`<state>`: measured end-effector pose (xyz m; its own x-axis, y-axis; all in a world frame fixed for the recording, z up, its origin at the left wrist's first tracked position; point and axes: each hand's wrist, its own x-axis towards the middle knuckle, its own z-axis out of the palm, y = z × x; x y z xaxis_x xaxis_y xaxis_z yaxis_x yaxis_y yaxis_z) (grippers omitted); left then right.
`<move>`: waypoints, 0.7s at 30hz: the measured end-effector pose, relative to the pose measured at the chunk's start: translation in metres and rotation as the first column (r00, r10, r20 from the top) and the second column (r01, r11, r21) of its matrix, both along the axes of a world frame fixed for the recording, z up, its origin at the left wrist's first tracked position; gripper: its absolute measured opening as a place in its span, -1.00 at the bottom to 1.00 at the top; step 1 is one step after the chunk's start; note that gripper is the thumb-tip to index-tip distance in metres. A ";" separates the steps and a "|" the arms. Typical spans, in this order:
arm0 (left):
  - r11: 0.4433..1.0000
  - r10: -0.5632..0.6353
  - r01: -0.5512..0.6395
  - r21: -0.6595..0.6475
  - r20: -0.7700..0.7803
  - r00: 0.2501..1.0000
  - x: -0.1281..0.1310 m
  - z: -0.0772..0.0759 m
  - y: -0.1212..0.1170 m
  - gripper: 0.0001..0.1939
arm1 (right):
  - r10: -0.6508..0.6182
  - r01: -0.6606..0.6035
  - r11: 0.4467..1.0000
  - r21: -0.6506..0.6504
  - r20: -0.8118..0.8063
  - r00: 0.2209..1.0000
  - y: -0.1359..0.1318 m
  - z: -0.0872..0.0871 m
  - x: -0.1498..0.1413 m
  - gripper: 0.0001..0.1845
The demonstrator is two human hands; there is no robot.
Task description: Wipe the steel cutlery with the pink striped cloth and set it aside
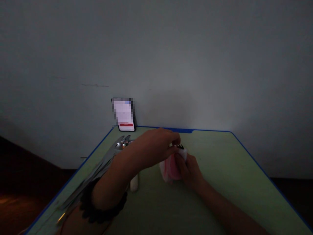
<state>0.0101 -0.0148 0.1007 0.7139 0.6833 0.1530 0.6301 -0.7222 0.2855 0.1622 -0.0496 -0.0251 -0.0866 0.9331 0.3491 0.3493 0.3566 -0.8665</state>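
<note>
A soft pink and white bundle (172, 168), perhaps cloth or thin plastic, is held between my hands over the middle of the table. My right hand (192, 169) grips its right side, thumb pressed against the front. From the upper left my left hand (160, 145) reaches across, fingers bent and pinching at the bundle's top edge. Small dark pointed tips (180, 146) stick out there; what they belong to is hidden. A black scrunchie-like band (97, 210) circles my left forearm.
Shiny spoon-like metal utensils (121, 145) lie left on the pale green table (220, 169), beside grey strips (97, 173). A white rounded handle (134, 184) shows below my left forearm. A lit phone (126, 114) leans on the wall behind the blue-edged table.
</note>
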 end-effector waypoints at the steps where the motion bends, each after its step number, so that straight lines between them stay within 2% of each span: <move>1: 1.000 -0.013 0.013 0.004 -0.002 1.000 0.000 -0.001 0.000 -0.84 | -0.005 0.005 1.000 -0.005 0.003 1.000 0.000 0.000 0.000 -0.71; 7: 0.997 -0.027 0.031 0.069 -0.060 0.998 0.005 -0.005 0.001 -0.79 | -0.009 0.009 1.000 -0.027 -0.001 1.000 0.000 -0.005 0.001 -0.64; 11: 0.997 -0.010 0.015 0.070 -0.067 0.998 0.006 -0.009 0.007 -0.77 | -0.069 0.055 0.995 -0.085 -0.176 0.982 0.008 -0.007 0.006 -0.53; 14: 0.995 0.035 -0.026 0.093 -0.094 0.995 0.004 -0.009 0.009 -0.76 | -0.141 0.098 0.981 -0.166 -0.274 0.951 0.016 -0.005 0.010 -0.56; 18: 0.991 0.058 -0.043 0.128 -0.116 0.992 0.000 -0.005 0.008 -0.74 | -0.100 0.010 0.968 -0.251 -0.347 0.933 0.019 -0.003 0.013 -0.65; 21: 0.988 0.071 -0.049 0.150 -0.147 0.987 0.000 -0.006 0.009 -0.76 | -0.046 -0.061 0.963 -0.263 -0.382 0.923 0.016 -0.002 0.013 -0.68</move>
